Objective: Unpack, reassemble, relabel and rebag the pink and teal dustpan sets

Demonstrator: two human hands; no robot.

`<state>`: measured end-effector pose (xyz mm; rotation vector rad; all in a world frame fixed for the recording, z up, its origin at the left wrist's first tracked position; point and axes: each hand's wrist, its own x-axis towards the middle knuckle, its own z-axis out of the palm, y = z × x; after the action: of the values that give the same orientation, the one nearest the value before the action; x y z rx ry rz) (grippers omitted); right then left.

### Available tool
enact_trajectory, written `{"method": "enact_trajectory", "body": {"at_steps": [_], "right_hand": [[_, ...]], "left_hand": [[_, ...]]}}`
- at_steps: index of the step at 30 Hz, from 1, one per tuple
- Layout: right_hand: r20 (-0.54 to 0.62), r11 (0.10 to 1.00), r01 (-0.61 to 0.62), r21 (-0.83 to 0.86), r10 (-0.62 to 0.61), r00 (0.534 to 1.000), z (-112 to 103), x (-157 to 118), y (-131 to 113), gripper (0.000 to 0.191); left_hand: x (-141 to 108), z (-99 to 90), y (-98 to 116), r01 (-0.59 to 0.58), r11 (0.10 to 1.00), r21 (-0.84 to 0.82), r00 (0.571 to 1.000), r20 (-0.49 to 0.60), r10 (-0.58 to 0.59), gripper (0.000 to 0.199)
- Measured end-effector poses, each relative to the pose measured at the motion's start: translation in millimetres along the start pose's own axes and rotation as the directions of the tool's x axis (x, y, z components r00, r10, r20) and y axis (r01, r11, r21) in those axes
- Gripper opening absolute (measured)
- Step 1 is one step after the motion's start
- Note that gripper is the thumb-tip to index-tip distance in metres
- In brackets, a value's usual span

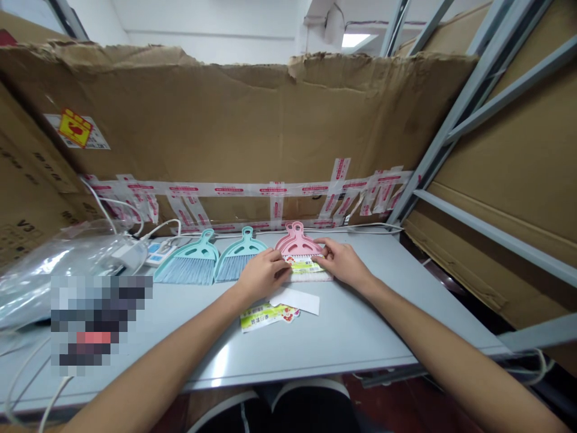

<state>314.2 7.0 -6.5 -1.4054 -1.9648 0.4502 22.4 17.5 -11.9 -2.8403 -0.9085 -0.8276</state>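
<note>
L hand (264, 275), R hand (342, 263) on pink broom (297, 240), teal brooms (189, 264) beside

I'm looking at a grey table (342, 343) carrying two teal brooms (187, 261), a pink broom (295, 240), a white card (297, 299), a printed label (264, 316), a plastic bag (58, 270) and a power strip (155, 254).

I see the pink brush (296, 240) is smooth plastic, and a glossy paper label (265, 316) lies in front of it. Behind it, the cardboard (225, 120) looks rough and matt.
</note>
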Motion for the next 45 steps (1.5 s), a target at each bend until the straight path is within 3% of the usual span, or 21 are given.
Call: {"method": "enact_trajectory", "body": {"at_steps": [4, 8, 12, 16, 19, 28, 34, 38, 42, 45], "right_hand": [[-0.079, 0.981, 0.124, -0.148, -0.137, 0.987, 0.0, -4.5, -3.7, 0.046], [-0.096, 0.946, 0.246, -0.211, -0.270, 0.958, -7.0, -11.5, -13.8, 0.036], [0.123, 0.910, 0.415, -0.010, -0.411, 0.903, -9.5, -19.1, -27.3, 0.028], [0.358, 0.883, 0.454, 0.117, -0.464, 0.810, -2.8, -25.4, -36.2, 0.042], [0.417, 0.882, 0.461, 0.097, -0.456, 0.786, 1.9, -28.2, -39.1, 0.049], [0.468, 0.877, 0.476, 0.063, -0.447, 0.762, -1.7, -35.8, -56.1, 0.036], [0.412, 0.877, 0.476, 0.069, -0.460, 0.786, -0.4, -37.4, -54.1, 0.024], [0.279, 0.877, 0.444, 0.183, -0.479, 0.832, 0.6, -31.9, -47.0, 0.020], [0.081, 0.912, 0.313, 0.265, -0.345, 0.935, 0.2, -24.3, -37.0, 0.015], [0.014, 0.936, 0.158, 0.313, -0.171, 0.985, 2.5, -19.9, -29.4, 0.023]], "left_hand": [[0.6, -2.2, 1.4, 0.020, 0.999, 0.047, 1.000, 0.010, -0.020, 0.024], [0.7, -3.3, 2.5, 0.015, 0.998, 0.058, 1.000, -0.005, -0.015, 0.028], [-0.2, -3.5, 2.6, 0.002, 0.997, 0.071, 0.998, -0.063, 0.003, 0.030], [-0.5, -3.6, 2.6, -0.013, 0.998, 0.068, 0.995, -0.102, 0.020, 0.029], [0.0, -4.1, 3.7, -0.018, 0.998, 0.065, 0.994, -0.109, 0.025, 0.028], [0.0, -2.7, 4.9, -0.023, 0.998, 0.061, 0.992, -0.119, 0.031, 0.024], [-0.7, -2.8, 4.6, -0.008, 0.999, 0.032, 0.994, -0.112, 0.011, 0.032], [0.0, -5.2, 7.3, 0.075, 0.984, -0.164, 0.988, -0.121, -0.095, 0.043], [-1.8, -8.2, 8.6, 0.188, 0.846, -0.498, 0.956, -0.105, -0.274, 0.068], [-4.0, -9.8, 8.9, 0.223, 0.739, -0.636, 0.942, -0.054, -0.331, 0.083]]}}
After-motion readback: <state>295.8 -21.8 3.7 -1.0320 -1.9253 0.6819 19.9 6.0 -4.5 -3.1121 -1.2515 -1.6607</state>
